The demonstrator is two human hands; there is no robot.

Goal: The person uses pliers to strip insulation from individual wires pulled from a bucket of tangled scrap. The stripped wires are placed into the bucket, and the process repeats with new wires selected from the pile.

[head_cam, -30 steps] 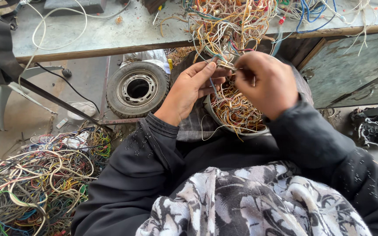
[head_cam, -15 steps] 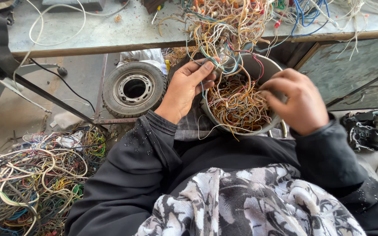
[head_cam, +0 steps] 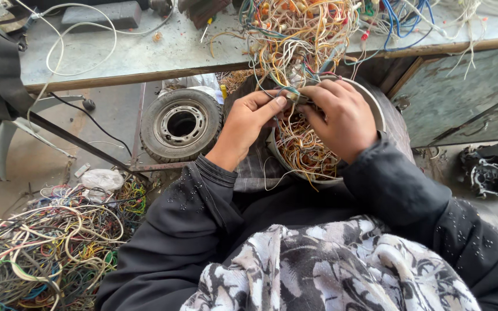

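A: What is seen from the head camera?

B: A thin wire end (head_cam: 293, 95) is pinched by the left hand (head_cam: 249, 124) and the right hand (head_cam: 341, 118). It is still joined to the big tangle of orange, white and blue wires (head_cam: 298, 31) on the far grey workbench (head_cam: 145, 52).

A: Where are the hands held?

B: They are held close together, right over the round metal bowl (head_cam: 378, 112) on the lap. Both are closed on the wire.

A: How much looks done?

B: The bowl is already partly filled with short orange and yellow wire bits (head_cam: 306, 150). A lot is judged to be left, since the far tangle is still large.

A: What else is seen?

B: A heap of mixed coloured cables (head_cam: 47, 242) is lying on the floor at the near left. A small black rubber wheel (head_cam: 181, 124) is lying left of the hands.
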